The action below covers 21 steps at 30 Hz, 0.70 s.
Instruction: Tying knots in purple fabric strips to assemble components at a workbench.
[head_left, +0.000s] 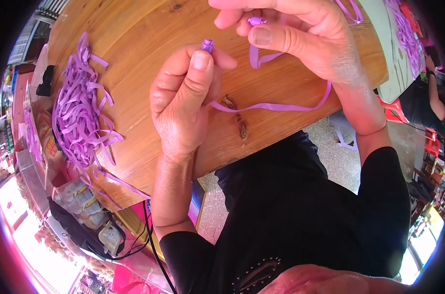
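Above the wooden table [129, 93], my left hand [181, 98] pinches a small purple plastic piece [207, 45] between thumb and forefinger, its end poking up past the thumb tip. Higher and to the right, my right hand [313, 41] has its thumb against a second small purple plastic piece [256, 21]; the fingers behind are partly cut off by the top edge. A purple ribbon [276, 106] sags in a curve from beside my left hand to below my right wrist. Another stretch loops under the right thumb.
A heap of purple ribbons [78, 110] lies at the table's left, with strands trailing to the near edge. Clear packages [83, 201] and a black cable [151, 240] are below. At right, more ribbons [406, 39] hang by a white surface [396, 90]; another person's arm [434, 93] shows there.
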Each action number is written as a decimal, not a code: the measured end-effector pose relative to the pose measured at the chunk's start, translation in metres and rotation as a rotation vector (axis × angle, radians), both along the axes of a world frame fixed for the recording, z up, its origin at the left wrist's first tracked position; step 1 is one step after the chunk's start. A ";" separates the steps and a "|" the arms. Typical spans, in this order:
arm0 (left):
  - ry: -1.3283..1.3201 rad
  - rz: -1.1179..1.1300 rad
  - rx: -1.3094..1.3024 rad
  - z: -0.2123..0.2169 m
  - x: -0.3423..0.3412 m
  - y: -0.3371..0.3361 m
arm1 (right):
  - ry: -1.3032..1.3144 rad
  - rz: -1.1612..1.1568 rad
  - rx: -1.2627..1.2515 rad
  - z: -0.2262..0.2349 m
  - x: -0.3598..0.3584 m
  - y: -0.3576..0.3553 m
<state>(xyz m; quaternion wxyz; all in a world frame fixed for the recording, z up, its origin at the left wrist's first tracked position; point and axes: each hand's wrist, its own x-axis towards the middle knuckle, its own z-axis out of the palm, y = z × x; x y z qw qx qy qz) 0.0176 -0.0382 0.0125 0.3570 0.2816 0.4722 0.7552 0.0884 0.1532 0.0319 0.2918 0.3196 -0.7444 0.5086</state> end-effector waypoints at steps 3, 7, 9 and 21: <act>0.000 0.064 -0.019 -0.001 0.001 -0.003 | -0.656 -0.217 -0.314 0.028 0.031 -0.017; 0.074 0.207 -0.028 -0.003 0.003 0.004 | 0.039 0.023 -0.025 -0.005 -0.002 0.004; 0.025 0.179 0.014 -0.005 0.001 0.002 | 0.122 0.077 -0.014 -0.011 -0.004 0.005; 0.295 0.295 -0.069 0.005 0.012 -0.001 | -0.448 -0.311 -0.171 0.029 0.033 -0.031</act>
